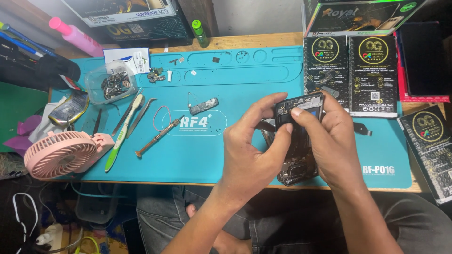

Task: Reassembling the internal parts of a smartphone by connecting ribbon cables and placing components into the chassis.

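Note:
My left hand point(254, 143) and my right hand point(332, 141) both grip a dark opened phone body point(300, 136) held upright over the teal work mat point(235, 155). My left thumb presses on its lower left side. My right thumb lies across its top edge, near a small blue part. The phone's bottom end, with exposed parts, sticks out below my hands. Another dark piece lies partly hidden behind the phone on the mat.
On the mat lie a screwdriver point(157, 136), a green-handled brush point(123, 131), tweezers point(141, 115), a pink rubber band point(161, 117), a small grey part point(203, 105) and a clear tub of screws point(111, 82). A pink fan point(63, 153) sits left. Black boxes point(351, 75) stand right.

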